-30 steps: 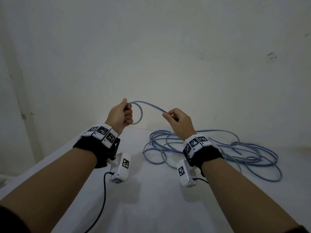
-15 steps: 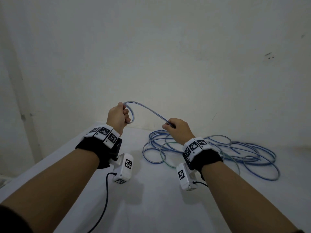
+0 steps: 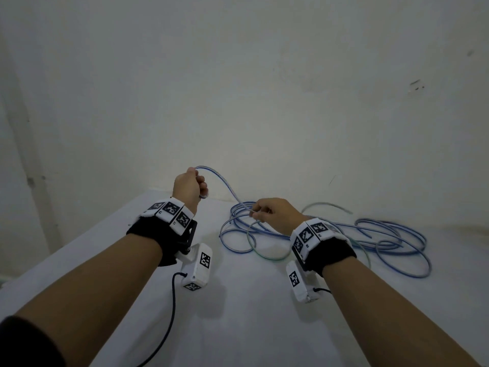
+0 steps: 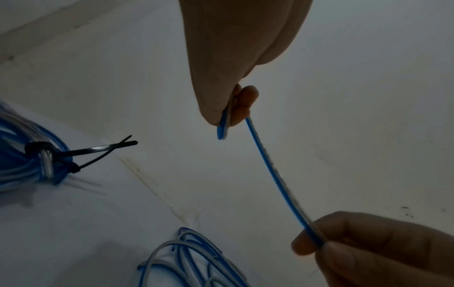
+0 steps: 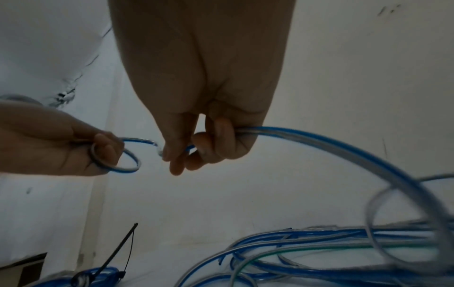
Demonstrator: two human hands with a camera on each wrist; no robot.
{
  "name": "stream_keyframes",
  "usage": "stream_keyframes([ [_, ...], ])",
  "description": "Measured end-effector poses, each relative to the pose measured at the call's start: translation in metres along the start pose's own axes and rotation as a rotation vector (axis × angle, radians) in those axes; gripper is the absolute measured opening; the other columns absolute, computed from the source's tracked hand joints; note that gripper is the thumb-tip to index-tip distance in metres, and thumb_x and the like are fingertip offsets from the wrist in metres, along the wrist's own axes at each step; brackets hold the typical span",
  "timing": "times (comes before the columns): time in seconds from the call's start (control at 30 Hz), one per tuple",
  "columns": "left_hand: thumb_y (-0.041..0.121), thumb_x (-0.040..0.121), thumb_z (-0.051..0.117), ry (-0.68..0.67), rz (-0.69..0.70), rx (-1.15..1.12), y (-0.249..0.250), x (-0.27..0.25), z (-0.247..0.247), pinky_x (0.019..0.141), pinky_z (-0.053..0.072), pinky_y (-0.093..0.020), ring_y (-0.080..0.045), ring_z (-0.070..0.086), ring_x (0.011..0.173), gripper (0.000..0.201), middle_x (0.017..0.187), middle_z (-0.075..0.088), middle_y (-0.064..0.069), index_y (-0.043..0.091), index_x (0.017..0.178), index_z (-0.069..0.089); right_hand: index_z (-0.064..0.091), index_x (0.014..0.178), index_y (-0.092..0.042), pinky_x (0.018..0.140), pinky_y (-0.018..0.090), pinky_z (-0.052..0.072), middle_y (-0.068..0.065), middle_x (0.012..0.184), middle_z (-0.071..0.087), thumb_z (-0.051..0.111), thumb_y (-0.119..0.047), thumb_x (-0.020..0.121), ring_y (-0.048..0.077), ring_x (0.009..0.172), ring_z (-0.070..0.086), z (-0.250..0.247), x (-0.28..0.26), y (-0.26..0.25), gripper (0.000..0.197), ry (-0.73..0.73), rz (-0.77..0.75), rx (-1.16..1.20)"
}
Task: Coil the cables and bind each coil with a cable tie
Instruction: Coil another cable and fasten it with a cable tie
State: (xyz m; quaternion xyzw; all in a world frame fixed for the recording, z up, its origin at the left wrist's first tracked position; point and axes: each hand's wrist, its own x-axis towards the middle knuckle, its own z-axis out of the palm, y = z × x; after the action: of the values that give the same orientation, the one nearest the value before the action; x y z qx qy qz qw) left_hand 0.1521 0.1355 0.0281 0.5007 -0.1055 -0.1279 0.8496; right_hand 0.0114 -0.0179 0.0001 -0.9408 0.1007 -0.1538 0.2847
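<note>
A blue-and-clear cable (image 3: 225, 185) arcs from my left hand (image 3: 199, 186) down to my right hand (image 3: 255, 214). The left hand, raised above the table's far left, grips the cable's end curled into a small loop (image 5: 123, 157). Lower, over the pile, the right hand pinches the same cable (image 4: 275, 174) between thumb and fingers (image 5: 186, 155). The rest trails into a loose tangle of blue cables (image 3: 370, 234) with one green strand (image 3: 267, 256). A bound blue coil (image 4: 29, 169) with black cable ties (image 4: 98, 153) lies to the left, out of the head view.
A white table (image 3: 238, 313) stands against a pale wall (image 3: 264, 102), its back edge just beyond the hands. The tangle spreads over the right rear of the table. Black wrist-camera leads (image 3: 172, 308) hang below my forearms. A dark box corner (image 5: 22, 270) shows beside the bound coil.
My right hand has slid down along the cable toward the pile. The loop at my left hand has tightened, and the span between the hands is longer.
</note>
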Motion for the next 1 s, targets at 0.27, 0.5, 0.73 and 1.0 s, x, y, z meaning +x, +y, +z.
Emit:
stream_keyframes([
  [0.27,0.022,0.102,0.033,-0.197,-0.062,-0.138,-0.003,-0.018,0.024,0.054,0.045,-0.026,-0.009,0.049,0.039,0.030,0.060,0.054,-0.004,0.010,0.075,0.040,0.071,0.100,-0.012,0.070,0.029,0.039,0.015,0.087,0.065,0.055,-0.018,0.093,0.018,0.076,0.052,-0.005,-0.010,-0.018,0.019,-0.120,-0.079,-0.051],
  [0.5,0.022,0.101,0.036,-0.422,0.472,0.777,-0.029,-0.030,0.024,0.058,0.041,-0.020,-0.013,0.056,0.065,0.018,0.080,0.061,-0.002,0.005,0.097,0.042,0.068,0.083,-0.022,0.062,0.026,0.034,-0.005,0.061,0.047,0.052,-0.018,0.094,0.012,0.059,0.041,-0.016,-0.018,-0.025,0.020,-0.096,-0.123,0.066],
  [0.73,0.023,0.101,0.034,-0.597,0.358,1.045,-0.027,-0.040,0.011,0.055,0.042,-0.013,-0.014,0.053,0.058,0.025,0.070,0.057,-0.005,0.007,0.086,0.045,0.060,0.087,-0.016,0.057,0.011,0.036,-0.006,0.060,0.051,0.068,-0.009,0.081,0.001,0.053,0.044,-0.014,-0.015,-0.017,0.013,0.093,-0.197,0.074],
  [1.0,0.033,0.101,0.035,-0.641,0.198,0.937,-0.018,-0.035,-0.001,0.055,0.035,-0.024,-0.015,0.038,0.053,0.041,0.058,0.044,0.002,0.011,0.071,0.052,0.067,0.084,-0.022,0.082,0.038,0.038,-0.009,0.080,0.064,0.066,-0.040,0.083,0.009,0.078,0.056,-0.010,-0.002,-0.016,0.018,0.387,-0.245,-0.109],
])
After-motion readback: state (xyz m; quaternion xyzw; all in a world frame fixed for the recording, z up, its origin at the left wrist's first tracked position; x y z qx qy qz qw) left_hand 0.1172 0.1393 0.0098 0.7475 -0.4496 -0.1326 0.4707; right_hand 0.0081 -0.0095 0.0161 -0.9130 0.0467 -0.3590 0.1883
